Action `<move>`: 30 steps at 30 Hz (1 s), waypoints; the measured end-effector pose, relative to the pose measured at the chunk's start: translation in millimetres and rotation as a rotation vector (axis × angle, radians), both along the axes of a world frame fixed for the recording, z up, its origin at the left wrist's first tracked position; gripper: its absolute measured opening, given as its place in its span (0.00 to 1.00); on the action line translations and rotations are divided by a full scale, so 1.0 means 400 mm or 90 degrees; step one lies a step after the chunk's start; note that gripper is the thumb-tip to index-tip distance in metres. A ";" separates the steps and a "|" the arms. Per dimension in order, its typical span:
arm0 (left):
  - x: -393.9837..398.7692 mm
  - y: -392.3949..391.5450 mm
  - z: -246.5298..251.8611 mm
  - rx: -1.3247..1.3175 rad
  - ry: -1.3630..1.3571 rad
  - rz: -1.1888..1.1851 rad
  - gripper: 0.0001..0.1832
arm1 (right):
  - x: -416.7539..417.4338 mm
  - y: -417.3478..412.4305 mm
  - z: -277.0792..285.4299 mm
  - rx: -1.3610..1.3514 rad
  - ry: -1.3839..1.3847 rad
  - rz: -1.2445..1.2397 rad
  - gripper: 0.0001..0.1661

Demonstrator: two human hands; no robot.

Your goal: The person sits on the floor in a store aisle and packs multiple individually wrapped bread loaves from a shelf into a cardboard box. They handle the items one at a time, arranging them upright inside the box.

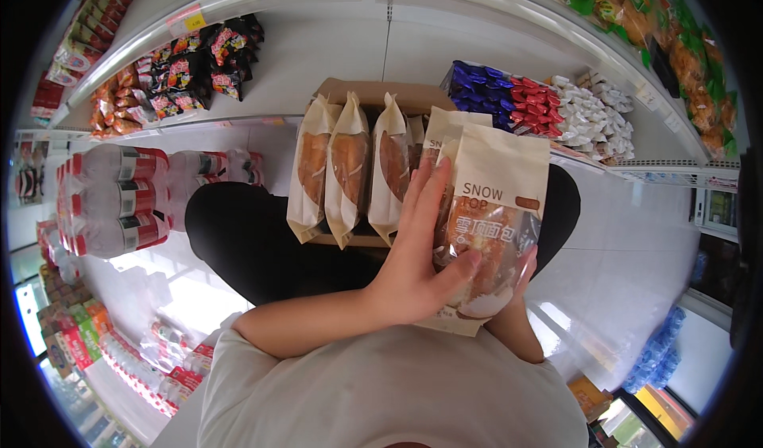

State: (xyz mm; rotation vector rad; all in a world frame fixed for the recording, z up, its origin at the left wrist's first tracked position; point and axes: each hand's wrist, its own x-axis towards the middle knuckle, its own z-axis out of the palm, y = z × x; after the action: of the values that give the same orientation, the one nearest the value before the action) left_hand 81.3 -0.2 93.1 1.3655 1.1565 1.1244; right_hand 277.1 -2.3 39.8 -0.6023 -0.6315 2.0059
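Note:
Two paper bread packages with clear windows are tilted above my lap, one overlapping the other. My left hand point(411, 269) lies along the left side of the front bread package point(501, 168), its thumb across the window and its fingers reaching up over the rear bread package point(435, 126). On the far side, my right hand point(526, 269) grips the front package's right edge, mostly hidden behind it. An open cardboard box point(387, 92) sits before me between my knees. Several similar bread packages point(347, 174) stand upright in its left part; its right part is covered.
Low shelves curve ahead, with black snack bags point(185, 72) at left and blue point(481, 93), red point(536, 103) and white wrapped packets point(590, 114) at right. Shrink-wrapped bottles point(119, 197) stand by my left knee. Green-and-clear bagged goods point(644, 18) occupy the upper right shelf.

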 end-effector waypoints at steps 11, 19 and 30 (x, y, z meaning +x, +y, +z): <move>0.018 0.009 0.035 0.134 0.041 -0.051 0.53 | 0.055 0.055 -0.044 0.046 0.054 0.004 0.60; -0.028 -0.046 -0.003 -0.386 -0.413 0.105 0.52 | 0.031 -0.001 -0.024 0.036 0.067 0.008 0.60; -0.015 -0.139 -0.065 -0.395 -0.355 0.114 0.31 | 0.117 -0.102 0.033 -0.010 0.059 0.017 0.61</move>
State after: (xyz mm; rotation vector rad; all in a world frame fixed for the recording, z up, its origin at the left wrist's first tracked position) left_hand 75.1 -56.0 67.1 0.4386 1.0862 1.0516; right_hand 323.8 -43.3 52.9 -0.5093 -0.5706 2.0525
